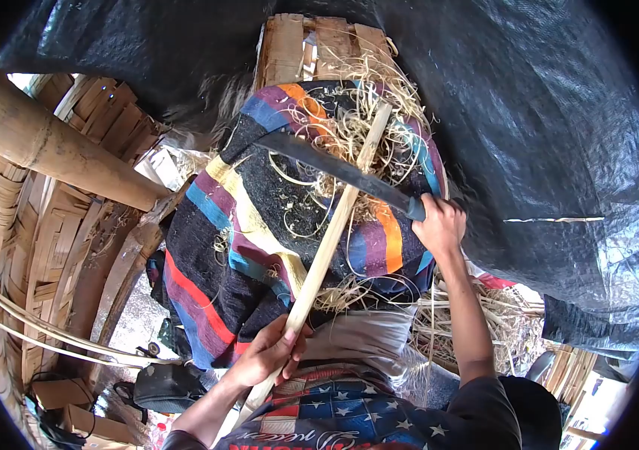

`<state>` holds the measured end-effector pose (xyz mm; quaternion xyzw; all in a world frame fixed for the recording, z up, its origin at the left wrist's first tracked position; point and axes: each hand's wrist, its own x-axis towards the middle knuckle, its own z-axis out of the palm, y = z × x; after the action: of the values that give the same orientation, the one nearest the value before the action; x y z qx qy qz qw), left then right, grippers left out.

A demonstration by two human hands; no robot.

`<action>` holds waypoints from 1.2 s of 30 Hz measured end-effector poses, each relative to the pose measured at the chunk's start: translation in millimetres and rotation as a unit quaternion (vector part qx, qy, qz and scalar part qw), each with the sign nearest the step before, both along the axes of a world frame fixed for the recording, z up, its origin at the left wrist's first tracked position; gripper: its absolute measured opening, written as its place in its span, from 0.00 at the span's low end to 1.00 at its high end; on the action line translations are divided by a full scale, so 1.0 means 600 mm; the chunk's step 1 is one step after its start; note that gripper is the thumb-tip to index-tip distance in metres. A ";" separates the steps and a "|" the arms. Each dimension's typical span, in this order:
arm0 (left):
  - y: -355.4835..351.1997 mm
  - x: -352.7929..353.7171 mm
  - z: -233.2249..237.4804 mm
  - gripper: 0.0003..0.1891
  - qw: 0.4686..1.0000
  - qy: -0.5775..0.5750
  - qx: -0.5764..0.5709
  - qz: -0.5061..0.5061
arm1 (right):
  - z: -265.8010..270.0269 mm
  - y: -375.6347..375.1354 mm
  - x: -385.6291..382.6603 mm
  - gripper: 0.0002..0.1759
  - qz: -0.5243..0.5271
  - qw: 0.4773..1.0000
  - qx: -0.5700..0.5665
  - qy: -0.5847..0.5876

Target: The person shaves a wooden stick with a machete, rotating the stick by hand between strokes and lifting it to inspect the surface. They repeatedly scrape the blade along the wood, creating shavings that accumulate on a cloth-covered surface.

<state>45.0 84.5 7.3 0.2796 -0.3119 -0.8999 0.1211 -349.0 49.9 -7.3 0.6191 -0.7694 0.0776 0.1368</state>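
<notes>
Seen from where I stand, a person in a dark T-shirt (364, 414) printed with stars and red stripes works over their lap. The right arm reaches forward, its forearm nearly straight, and the right hand (441, 225) is closed around the handle end of a long, dark knife (334, 169). The blade points away to the person's left and lies across a pale wooden strip (323, 259). The left forearm angles inward close to the body, and the left hand (265, 357) grips the lower part of that strip, thumb on top. The strip slants from near the shirt, up over the lap, to its squared far end.

Under it spreads a thick, fuzzy blanket (259, 187), black with bands of orange, purple, blue, red and cream, rumpled into soft folds. Thin, curly shavings (402, 150) heap around the strip's far end, with finer crumbs scattered over the dark cloth. Beyond the blanket are rough, flat wooden slats (285, 49). A wrinkled, shiny black tarp (529, 135) hangs to the person's right. To their left, a smooth, round bamboo pole (64, 154) slants past a wall of coarsely woven strips (57, 262).
</notes>
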 end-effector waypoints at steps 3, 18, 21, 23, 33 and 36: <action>-0.006 0.003 -0.013 0.20 1.000 0.020 0.022 0.001 | 0.004 0.000 0.003 0.20 0.001 1.000 0.014 -0.004; -0.071 0.062 -0.018 0.08 0.792 -0.348 -0.477 0.158 | 0.001 0.065 0.007 0.24 0.065 0.996 -0.055 0.023; -0.088 0.103 -0.051 0.07 0.701 -0.418 -0.532 0.225 | -0.006 0.081 0.017 0.24 0.058 0.997 -0.042 -0.002; -0.099 0.128 -0.046 0.18 0.560 -0.554 -0.584 0.195 | -0.008 0.095 0.023 0.23 0.043 0.998 -0.041 -0.001; -0.087 0.201 -0.136 0.31 0.741 -0.533 -0.358 0.197 | -0.054 0.146 0.057 0.18 -0.014 0.997 -0.035 -0.067; -0.088 0.196 -0.126 0.22 0.786 -0.456 -0.235 0.344 | -0.055 0.149 0.060 0.22 -0.010 0.998 -0.042 -0.045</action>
<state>162.8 31.8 -68.1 0.7092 -0.4162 -0.4649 0.3281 -312.7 139.2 -40.2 0.6013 -0.7768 0.1358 0.1289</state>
